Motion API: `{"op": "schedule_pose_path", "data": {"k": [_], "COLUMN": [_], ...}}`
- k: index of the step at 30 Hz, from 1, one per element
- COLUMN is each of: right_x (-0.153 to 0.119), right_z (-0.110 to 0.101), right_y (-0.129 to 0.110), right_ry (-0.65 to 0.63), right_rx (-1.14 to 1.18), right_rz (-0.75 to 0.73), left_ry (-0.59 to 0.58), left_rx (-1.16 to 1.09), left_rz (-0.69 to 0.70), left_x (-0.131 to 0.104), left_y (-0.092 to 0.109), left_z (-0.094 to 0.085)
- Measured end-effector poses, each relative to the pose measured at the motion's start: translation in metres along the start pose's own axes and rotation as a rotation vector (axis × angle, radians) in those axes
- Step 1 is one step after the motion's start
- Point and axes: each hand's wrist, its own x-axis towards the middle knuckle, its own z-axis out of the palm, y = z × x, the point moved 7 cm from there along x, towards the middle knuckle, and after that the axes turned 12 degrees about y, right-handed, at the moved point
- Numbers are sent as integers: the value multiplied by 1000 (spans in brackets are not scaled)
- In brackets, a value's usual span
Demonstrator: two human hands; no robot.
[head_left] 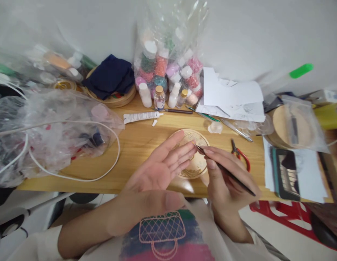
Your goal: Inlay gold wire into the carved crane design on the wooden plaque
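Note:
My left hand (160,172) is open, palm up, with its fingers stretched over a round, light wooden disc (199,167) that bears a golden relief pattern. My right hand (225,177) grips a slim dark-handled brush (233,177) like a pen. Its thin pointed tip meets the fingertips of my left hand. Whether something tiny lies at the tip is too small to tell. The fingers hide part of the disc, which lies on the wooden table.
Behind the disc lie a white tube (141,117) and its cap (154,123), with small bottles (159,98) beyond. Red-handled pliers (243,156) and a phone (288,174) are at right. A white cable (84,179) and plastic bags (59,127) cover the left side.

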Motion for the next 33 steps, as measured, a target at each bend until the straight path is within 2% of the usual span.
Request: {"op": "schedule_pose_path", "data": {"k": [3,5,8,10,13,16,20,24,33], "right_x": [-3,-6,-11,-12,-14,-18,-25,-31,-51], "right_z": [2,6,18,26,38,48,53,53,49], "right_y": [11,21,40,49,58,61,62,62,55], "right_ry": [-14,-70,-230,-334,-430,-461,-449,-441,-264], "right_rx": [89,113,144,180,190,164,124,64,-33], "right_rz": [74,100,120,123,157,200,217,262,400], "left_ry": [38,71,277,377,372,309,245,201,169], "left_rx": [33,76,314,545,884,1056,1068,1094,1171], "left_rz": [11,98,172,241,387,489,530,499,489], "left_x": [0,-3,-12,-19,-21,-15,-8,-7,-6], "left_y": [-10,-20,-40,-47,-52,-59,-65,-66,-66], "left_z": [-16,-32,-65,-77,-73,-65,-61,-61,-59]}}
